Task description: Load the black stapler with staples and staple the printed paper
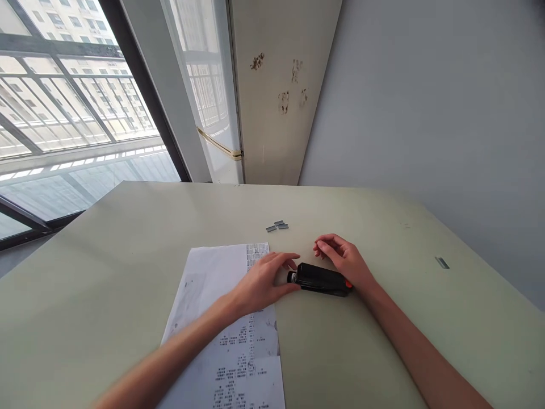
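A black stapler (323, 279) with a bit of red at its right end lies on the table between my hands. My left hand (275, 278) is at the stapler's left end, thumb and fingers apart on either side of it. The thumb tip appears to touch the casing. Just behind the stapler, my right hand (340, 255) has its fingers curled and the thumb pressed to them; whatever they may hold is hidden. Printed paper sheets (217, 284) lie partly under my left hand and forearm.
Several small strips of staples (277, 226) lie beyond the stapler. Another staple strip (442, 262) is on the right side of the pale table (361, 352). A grey wall (426, 102) borders the table at right, and windows (72, 96) are at left.
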Demonstrator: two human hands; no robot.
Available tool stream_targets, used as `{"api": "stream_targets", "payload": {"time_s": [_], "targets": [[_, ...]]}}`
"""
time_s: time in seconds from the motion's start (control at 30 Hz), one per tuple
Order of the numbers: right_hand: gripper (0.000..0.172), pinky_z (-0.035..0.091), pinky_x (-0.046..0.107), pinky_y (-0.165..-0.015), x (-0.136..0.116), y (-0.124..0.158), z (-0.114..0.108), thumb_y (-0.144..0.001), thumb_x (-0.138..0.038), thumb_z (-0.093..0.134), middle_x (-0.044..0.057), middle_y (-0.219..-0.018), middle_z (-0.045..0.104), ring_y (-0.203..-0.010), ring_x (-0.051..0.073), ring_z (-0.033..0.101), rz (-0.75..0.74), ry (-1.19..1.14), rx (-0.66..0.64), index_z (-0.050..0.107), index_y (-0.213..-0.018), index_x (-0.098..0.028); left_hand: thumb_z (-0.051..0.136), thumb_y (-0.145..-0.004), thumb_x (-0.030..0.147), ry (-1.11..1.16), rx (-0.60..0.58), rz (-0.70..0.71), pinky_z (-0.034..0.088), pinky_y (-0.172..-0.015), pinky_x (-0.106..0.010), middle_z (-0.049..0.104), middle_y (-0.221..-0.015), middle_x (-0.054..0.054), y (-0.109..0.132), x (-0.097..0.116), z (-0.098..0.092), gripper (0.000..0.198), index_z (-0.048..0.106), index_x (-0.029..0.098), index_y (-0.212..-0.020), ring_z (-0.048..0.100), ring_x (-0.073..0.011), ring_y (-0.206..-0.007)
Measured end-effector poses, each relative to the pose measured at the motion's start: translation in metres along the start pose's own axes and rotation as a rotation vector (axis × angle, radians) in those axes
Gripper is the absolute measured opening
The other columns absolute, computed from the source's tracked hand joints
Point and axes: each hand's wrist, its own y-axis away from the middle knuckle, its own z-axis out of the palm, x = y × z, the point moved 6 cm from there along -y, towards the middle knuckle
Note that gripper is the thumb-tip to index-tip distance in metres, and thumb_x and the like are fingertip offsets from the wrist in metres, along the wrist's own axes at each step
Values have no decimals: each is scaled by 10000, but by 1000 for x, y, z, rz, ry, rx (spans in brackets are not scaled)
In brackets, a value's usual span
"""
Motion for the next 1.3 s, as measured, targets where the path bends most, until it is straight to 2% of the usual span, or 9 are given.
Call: {"api": "stream_targets", "payload": {"time_s": [0.23, 0.4, 0.5, 0.63, 0.8, 0.97, 1.07, 1.17, 1.3], "targets": [[375, 549, 350, -850, -1, 9, -2, -926, -599, 722, 63, -965, 734, -901, 205, 665, 63, 60, -7, 728, -989, -229, 784, -940, 324, -62, 36, 133, 511, -1022, -402, 724, -1217, -51, 7, -16, -1, 362, 671, 244, -1275, 646, -257, -1146], [338, 529, 341, -770, -4, 13, 0, -983, -568, 663, 41, -883, 709, -793, 184, 640, -6, 66, 93, 709, -964, -234, 749, -965, 281, -67, 26, 185, 509, -961, -385, 737, -1045, -38, 7, -14, 3, 281, 699, 230, -1237, 632, -243, -1031], [333, 517, 329, -735, -6, 14, 2, -1008, -557, 630, 23, -834, 697, -733, 166, 627, -36, 71, 122, 708, -953, -239, 745, -969, 270, -57, 8, 211, 509, -910, -360, 729, -992, -37, 7, -13, 3, 206, 716, 205, -1163, 624, -227, -983], [329, 518, 315, -727, -6, 16, 2, -1015, -545, 629, 16, -809, 696, -732, 160, 635, -39, 72, 132, 719, -927, -242, 786, -943, 279, -50, -4, 202, 507, -906, -359, 723, -950, -29, 6, -13, 2, 212, 723, 197, -1128, 618, -221, -959], [315, 511, 308, -699, -6, 19, 1, -1010, -535, 643, 11, -787, 692, -710, 157, 630, -22, 56, 146, 729, -916, -247, 819, -917, 355, -102, 55, 177, 502, -980, -420, 715, -1040, -49, 8, -16, 2, 252, 752, 226, -1123, 579, -252, -1035], [322, 499, 303, -657, -4, 20, -1, -996, -545, 657, 9, -764, 679, -677, 153, 619, -12, 74, 181, 734, -906, -246, 825, -910, 345, -108, 82, 200, 493, -1063, -449, 672, -1268, -72, 10, -16, 1, 249, 766, 247, -1131, 539, -273, -1198], [338, 502, 307, -639, -1, 19, -1, -992, -554, 657, 17, -770, 673, -673, 161, 620, 9, 61, 154, 731, -894, -239, 823, -912, 362, -110, 89, 224, 483, -1093, -468, 672, -1328, -65, 11, -15, 0, 273, 757, 258, -1155, 527, -285, -1253], [322, 512, 306, -646, -1, 17, 0, -992, -535, 662, 20, -792, 673, -676, 160, 619, 8, 18, 93, 725, -887, -237, 807, -926, 381, -97, 107, 255, 491, -1087, -472, 699, -1285, -68, 12, -12, -2, 272, 748, 260, -1162, 552, -281, -1227], [283, 548, 323, -700, -4, 19, 5, -991, -525, 655, 32, -853, 713, -732, 183, 657, 30, -12, -77, 718, -955, -251, 746, -978, 330, -59, 119, 274, 518, -1052, -435, 723, -1211, -67, 12, -10, -2, 145, 751, 247, -1097, 586, -250, -1157]]}}
